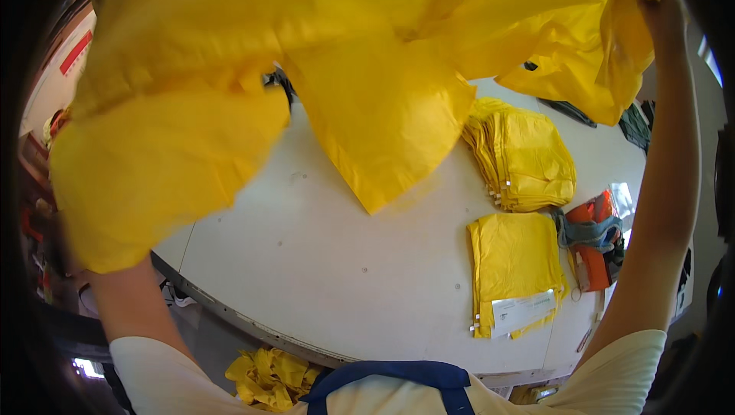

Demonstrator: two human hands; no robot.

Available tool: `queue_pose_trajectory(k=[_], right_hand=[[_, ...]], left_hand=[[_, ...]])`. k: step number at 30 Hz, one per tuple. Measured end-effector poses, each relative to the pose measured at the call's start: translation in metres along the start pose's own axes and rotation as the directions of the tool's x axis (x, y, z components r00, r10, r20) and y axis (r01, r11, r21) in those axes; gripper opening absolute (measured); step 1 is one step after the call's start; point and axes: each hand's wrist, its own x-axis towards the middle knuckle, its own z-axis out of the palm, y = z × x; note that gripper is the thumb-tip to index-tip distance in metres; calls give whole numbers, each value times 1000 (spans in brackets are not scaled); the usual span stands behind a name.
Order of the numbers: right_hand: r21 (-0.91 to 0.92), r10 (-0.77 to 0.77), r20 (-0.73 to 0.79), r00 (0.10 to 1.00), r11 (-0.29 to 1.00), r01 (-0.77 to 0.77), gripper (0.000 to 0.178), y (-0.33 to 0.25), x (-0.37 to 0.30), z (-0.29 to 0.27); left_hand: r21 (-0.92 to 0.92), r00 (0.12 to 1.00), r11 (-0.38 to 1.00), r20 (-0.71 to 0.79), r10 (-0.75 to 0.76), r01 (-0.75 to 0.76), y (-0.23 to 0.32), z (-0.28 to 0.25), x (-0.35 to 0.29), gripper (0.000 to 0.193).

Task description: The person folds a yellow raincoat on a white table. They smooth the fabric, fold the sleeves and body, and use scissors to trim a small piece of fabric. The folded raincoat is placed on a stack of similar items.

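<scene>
A large, thin yellow fabric piece (383,109) with a slight sheen is lifted over the table, filling the upper part of the head view. Its outline is blurred, and one pointed flap hangs down in the middle. My right hand (668,5) is raised at the upper right, closed on the fabric's edge. On the left, my forearm reaches up behind a drooping part of the same fabric, which covers my left hand, so its fingers are hidden. Below the fabric, toward the right, lie a folded stack of yellow pieces (532,158) and a nearer yellow stack (517,254).
The pale table (337,246) has a curved-looking near edge. A white paper slip (524,312) lies on the nearer stack. Beside the stacks are an orange item (593,262) and a grey-blue strap (589,231). Crumpled yellow fabric (272,377) sits below the table's near edge.
</scene>
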Motion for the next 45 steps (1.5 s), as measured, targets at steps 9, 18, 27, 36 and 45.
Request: queue_pose_trajectory(k=[9, 18, 27, 36, 45], right_hand=[[-238, 684, -638, 353, 261, -935, 54, 128, -323, -65], [-843, 680, 266, 683, 507, -177, 58, -41, -647, 15], [-478, 748, 497, 441, 660, -580, 58, -45, -670, 105], [-47, 846, 44, 531, 533, -845, 44, -113, -680, 126], [-411, 943, 299, 147, 266, -872, 44, -165, -707, 135]], left_hand=[[-382, 919, 909, 395, -4, 168, 50, 201, -255, 58], [-224, 283, 411, 955, -89, 883, 4, 231, -468, 59], [-659, 803, 675, 573, 164, 332, 27, 212, -467, 61], [-443, 538, -373, 819, 202, 815, 36, 205, -484, 57], [-583, 566, 13, 793, 225, 812, 45, 207, -527, 55]])
